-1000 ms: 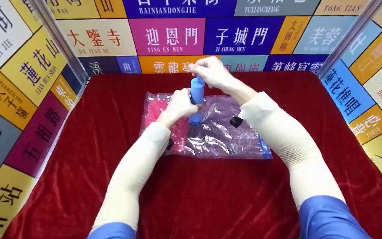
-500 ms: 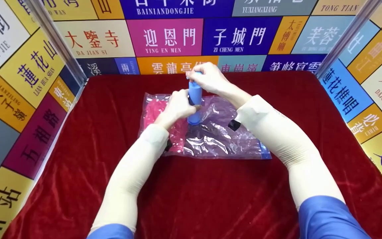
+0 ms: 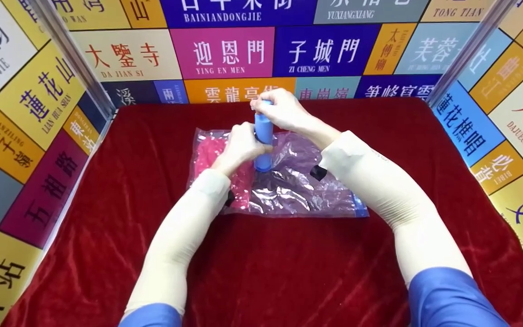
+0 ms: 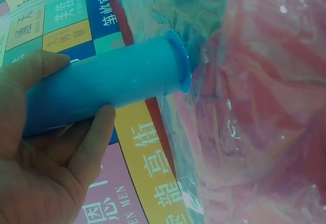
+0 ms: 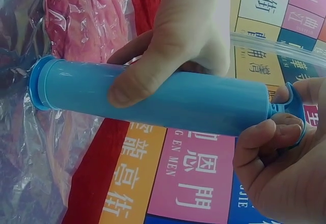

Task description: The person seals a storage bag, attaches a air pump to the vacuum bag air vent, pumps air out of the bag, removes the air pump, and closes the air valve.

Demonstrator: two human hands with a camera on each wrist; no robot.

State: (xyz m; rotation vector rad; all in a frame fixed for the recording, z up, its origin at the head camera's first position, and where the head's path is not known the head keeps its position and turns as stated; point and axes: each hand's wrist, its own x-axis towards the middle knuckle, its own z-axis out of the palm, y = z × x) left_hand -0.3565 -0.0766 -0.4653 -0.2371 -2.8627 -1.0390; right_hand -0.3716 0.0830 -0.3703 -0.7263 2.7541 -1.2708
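Observation:
A blue hand pump stands upright on a clear plastic storage bag, its flanged foot against the film. My left hand grips the barrel around its middle, thumb on one side and fingers on the other. At the top, my right hand curls its fingers through the pump's handle. Only a short piece of rod shows between handle and barrel in the right wrist view. Folded pink cloth fills the left part of the bag, while the right part lies wrinkled and flat.
Dark red velvet cloth covers the table. Printed sign panels rise at the back and on both sides. A blue strip edges the bag on the right. A small black block sits beneath the right cuff.
My right hand has come down with the handle, closing most of the gap above the barrel. My left hand keeps its grip on the barrel, and the view has shifted slightly.

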